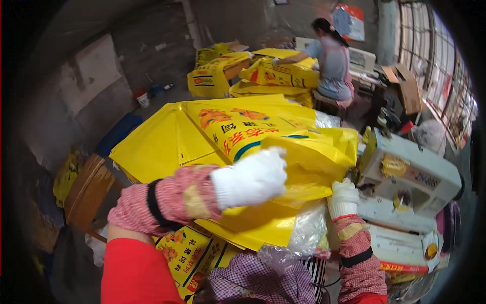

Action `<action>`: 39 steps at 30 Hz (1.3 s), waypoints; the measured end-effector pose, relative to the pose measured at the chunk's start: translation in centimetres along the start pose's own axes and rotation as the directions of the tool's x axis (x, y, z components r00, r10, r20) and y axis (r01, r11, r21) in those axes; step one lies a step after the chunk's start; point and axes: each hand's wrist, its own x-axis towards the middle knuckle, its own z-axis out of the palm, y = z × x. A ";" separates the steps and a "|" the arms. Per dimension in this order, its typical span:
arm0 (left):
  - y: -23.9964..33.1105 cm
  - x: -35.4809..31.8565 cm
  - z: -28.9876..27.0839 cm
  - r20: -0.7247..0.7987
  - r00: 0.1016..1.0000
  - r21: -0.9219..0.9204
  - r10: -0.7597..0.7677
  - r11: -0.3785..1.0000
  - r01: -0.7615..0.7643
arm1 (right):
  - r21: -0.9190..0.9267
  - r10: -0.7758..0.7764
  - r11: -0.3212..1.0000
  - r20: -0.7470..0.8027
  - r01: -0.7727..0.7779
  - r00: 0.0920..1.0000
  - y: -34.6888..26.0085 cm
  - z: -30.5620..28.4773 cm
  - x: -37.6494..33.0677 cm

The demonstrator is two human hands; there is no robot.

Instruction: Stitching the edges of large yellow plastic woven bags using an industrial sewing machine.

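A stack of yellow printed sacks [152, 137] spreads out in front of me, with the top sack [319, 167] folded up on its right side. My left hand [255, 175], in a white knit glove, lies over the sack with its fingers curled on the raised fold; the fingertips are partly hidden. At the sack's lower right edge, next to the sewing machine [415, 164], is my gloved right hand [344, 199]. Its fingers are closed at that edge. Checked red sleeves cover both my forearms.
A person [331, 66] sits at the back handling other yellow sacks [283, 76]. Clear plastic film [306, 228] and a purple checked cloth [263, 278] lie near me. To the left stands a wooden piece of furniture [88, 192]. A cardboard box [405, 88] is at the right.
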 end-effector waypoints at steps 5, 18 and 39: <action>-4.4 -9.3 1.9 -0.799 0.449 -0.171 -0.401 0.866 0.470 | -0.031 -0.108 0.993 0.192 0.116 0.976 -5.6 -1.2 1.9; 10.0 -21.1 21.5 0.375 -0.017 -0.866 -0.927 -0.344 -0.363 | 0.976 -0.976 0.214 0.215 -0.030 0.018 -17.0 -1.1 -15.3; 6.9 -15.4 20.8 0.328 0.019 -0.917 -0.945 -0.323 -0.235 | 0.787 0.146 0.565 -0.391 0.247 0.909 7.9 -7.0 -12.2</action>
